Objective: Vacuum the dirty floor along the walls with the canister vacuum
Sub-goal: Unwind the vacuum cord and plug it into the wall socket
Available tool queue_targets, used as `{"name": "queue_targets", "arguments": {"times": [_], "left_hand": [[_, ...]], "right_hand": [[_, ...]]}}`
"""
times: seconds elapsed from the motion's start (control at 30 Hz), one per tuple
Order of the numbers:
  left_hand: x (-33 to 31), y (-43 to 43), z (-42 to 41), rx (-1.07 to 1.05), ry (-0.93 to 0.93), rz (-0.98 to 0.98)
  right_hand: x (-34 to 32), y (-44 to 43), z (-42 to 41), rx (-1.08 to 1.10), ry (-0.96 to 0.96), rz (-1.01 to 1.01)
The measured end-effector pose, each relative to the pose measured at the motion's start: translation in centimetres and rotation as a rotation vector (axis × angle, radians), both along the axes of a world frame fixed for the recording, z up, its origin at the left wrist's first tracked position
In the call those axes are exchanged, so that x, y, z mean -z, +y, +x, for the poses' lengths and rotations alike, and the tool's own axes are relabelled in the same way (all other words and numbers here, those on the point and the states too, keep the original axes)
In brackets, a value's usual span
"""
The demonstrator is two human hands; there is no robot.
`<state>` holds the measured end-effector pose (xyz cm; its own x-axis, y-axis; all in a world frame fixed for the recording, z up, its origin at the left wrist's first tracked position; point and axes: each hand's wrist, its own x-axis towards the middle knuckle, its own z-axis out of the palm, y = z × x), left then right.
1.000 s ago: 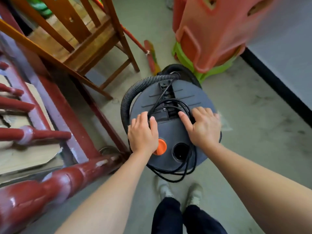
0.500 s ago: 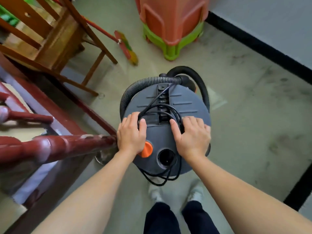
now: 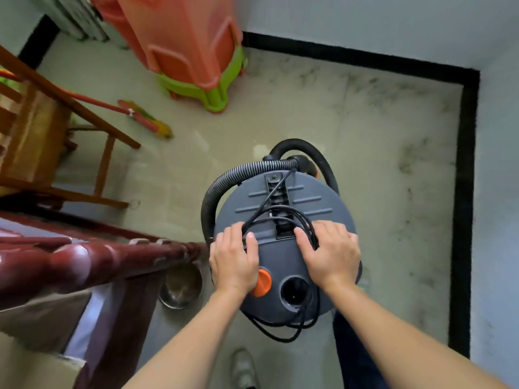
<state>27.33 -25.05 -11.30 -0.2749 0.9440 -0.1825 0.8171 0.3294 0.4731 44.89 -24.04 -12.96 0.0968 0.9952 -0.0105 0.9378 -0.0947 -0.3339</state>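
Canister vacuum, round dark-grey plastic drum (image 3: 309,197), head view: it has moved from the brown wooden chair (image 3: 33,130) toward the far right corner of the smudged grey floor (image 3: 393,130). Left hand (image 3: 234,258) and right hand (image 3: 331,254) stay flat on the lid with fingers together, the right over the coiled black cord (image 3: 280,217). Likely positioning; hose undeployed.

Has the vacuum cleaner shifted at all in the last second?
Yes. The vacuum has moved away from the stacked plastic stools: its hose nearly met their green base before, and bare floor now shows between them.
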Motion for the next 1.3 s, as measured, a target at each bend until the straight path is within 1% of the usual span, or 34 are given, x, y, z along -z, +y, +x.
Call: {"name": "queue_targets", "arguments": {"times": [0.33,0.57,0.67,0.93,1.07,1.2,1.3], "left_hand": [[0.7,-9.4,-0.4,0.214,-0.007,0.009],[0.7,-14.3,-2.2,0.308,-0.035,0.053],[0.7,-15.8,-2.9,0.314,-0.047,0.057],[0.6,-22.5,-4.8,0.326,-0.031,0.026],[0.5,-25.0,-5.9,0.306,-0.025,0.021],[0.7,-25.6,-6.0,0.306,-0.031,0.006],[0.8,-25.0,-6.1,0.390,-0.015,-0.028]], "right_hand": [[-0.2,-12.8,-0.5,0.221,-0.033,0.002],[-0.4,-20.3,-2.7,0.368,0.013,-0.012],[-0.5,-22.9,-3.9,0.413,0.047,-0.012],[-0.4,-30.9,-6.1,0.401,0.073,-0.035],[-0.5,-33.4,-7.1,0.362,0.040,-0.011],[-0.4,-33.8,-7.1,0.375,0.051,0.039],[-0.5,-33.5,-7.1,0.396,0.077,-0.014]]}}
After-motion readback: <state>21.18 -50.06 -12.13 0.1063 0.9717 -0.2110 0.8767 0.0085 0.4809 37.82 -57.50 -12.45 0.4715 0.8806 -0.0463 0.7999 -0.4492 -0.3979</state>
